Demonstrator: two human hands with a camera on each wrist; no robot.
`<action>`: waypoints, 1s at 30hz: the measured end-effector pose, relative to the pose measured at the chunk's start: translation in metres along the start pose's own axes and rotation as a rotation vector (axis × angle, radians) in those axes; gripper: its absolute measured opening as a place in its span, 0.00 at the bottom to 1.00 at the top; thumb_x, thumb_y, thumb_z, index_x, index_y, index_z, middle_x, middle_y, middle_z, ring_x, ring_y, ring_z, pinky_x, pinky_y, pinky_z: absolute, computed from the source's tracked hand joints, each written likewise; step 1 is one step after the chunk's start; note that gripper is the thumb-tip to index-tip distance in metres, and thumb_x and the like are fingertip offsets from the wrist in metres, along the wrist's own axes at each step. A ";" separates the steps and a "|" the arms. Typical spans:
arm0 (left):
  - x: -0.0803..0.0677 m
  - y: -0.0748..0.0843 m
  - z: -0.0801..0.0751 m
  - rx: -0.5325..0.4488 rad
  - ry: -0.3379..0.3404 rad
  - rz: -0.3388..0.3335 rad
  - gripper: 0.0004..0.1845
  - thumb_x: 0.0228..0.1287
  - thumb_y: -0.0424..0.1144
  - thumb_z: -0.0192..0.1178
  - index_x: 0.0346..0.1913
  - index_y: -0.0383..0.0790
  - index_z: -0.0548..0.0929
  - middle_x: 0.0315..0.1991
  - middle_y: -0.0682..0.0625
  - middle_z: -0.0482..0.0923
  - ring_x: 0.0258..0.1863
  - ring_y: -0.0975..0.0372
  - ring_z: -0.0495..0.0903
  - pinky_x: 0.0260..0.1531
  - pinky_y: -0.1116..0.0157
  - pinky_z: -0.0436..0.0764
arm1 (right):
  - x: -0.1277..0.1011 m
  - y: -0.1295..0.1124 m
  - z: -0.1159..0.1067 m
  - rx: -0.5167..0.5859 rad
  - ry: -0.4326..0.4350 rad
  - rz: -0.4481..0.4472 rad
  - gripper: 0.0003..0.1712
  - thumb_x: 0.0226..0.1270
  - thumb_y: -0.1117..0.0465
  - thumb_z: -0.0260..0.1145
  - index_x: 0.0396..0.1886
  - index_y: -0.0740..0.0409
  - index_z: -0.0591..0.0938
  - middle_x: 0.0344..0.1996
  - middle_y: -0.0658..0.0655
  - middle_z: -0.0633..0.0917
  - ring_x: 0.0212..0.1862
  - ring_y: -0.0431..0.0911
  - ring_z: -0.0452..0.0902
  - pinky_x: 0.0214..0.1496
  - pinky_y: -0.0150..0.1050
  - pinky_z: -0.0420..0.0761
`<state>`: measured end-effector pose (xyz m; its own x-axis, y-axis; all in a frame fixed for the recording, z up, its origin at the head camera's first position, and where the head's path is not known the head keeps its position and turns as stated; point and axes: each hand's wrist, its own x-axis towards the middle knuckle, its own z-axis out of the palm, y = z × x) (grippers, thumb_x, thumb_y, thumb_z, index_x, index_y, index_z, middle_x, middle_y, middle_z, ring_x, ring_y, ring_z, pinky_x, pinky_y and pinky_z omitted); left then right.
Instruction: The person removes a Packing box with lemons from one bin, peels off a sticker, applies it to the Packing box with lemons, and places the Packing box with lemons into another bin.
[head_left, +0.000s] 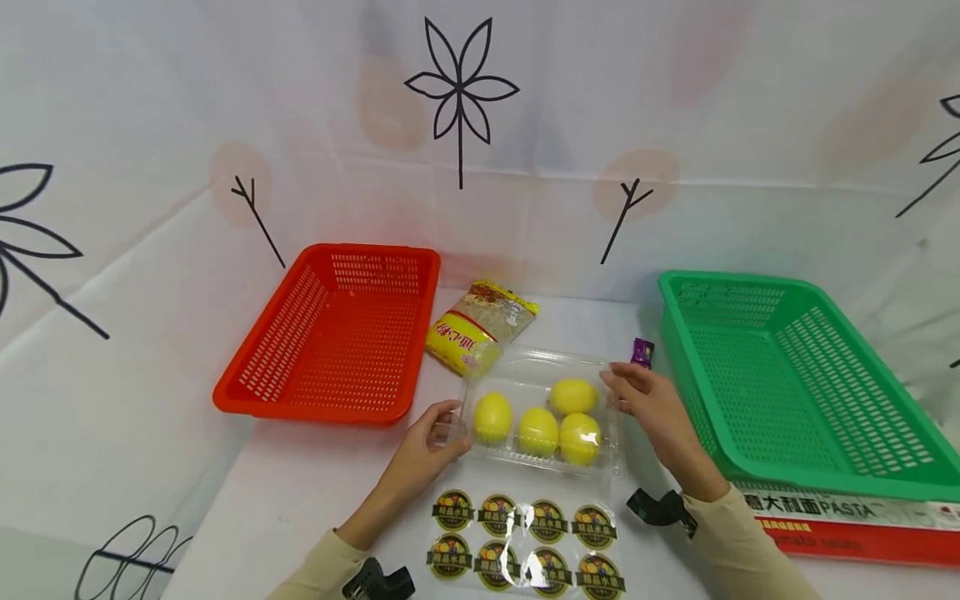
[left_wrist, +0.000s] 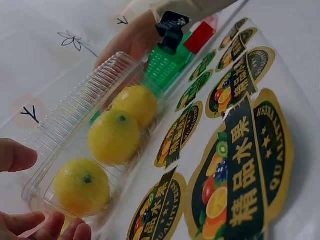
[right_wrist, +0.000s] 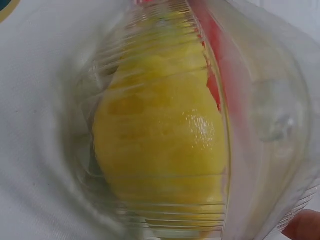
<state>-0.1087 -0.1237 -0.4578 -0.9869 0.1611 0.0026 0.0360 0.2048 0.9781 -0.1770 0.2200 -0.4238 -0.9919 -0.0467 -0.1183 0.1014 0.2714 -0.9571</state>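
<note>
A clear plastic clamshell box (head_left: 525, 375) with ribbed edges sits in the middle of the table. Several yellow lemons (head_left: 492, 417) show through its plastic, and one lemon (right_wrist: 160, 130) fills much of the right wrist view. At the box's left end, my left hand (head_left: 423, 450) grips a corner, thumb and fingers on either side of it; its fingertips (left_wrist: 50, 225) appear low in the left wrist view. My right hand (head_left: 652, 408) holds the box's far right corner with its fingertips. In front of the box lies a clear sheet of round fruit stickers (head_left: 525, 533).
A red basket (head_left: 330, 412) stands at the left, a green basket (head_left: 690, 392) at the right. Behind the box lies a yellow pasta bag (head_left: 480, 321); a small purple packet (head_left: 642, 352) is near the green basket. A red-and-white pasta box (head_left: 840, 533) is under the green basket's front.
</note>
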 end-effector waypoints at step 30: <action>-0.027 0.003 -0.022 0.562 -0.347 0.186 0.18 0.56 0.48 0.79 0.43 0.44 0.85 0.38 0.59 0.76 0.41 0.65 0.75 0.46 0.63 0.78 | -0.059 0.037 -0.007 0.345 -0.049 -0.085 0.28 0.87 0.62 0.50 0.73 0.81 0.62 0.56 0.50 0.83 0.55 0.42 0.83 0.56 0.37 0.82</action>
<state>-0.0853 -0.1490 -0.4507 -0.8525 0.5227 0.0020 0.3687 0.5985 0.7112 -0.1153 0.2391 -0.4507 -0.9939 -0.1033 -0.0388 0.0467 -0.0752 -0.9961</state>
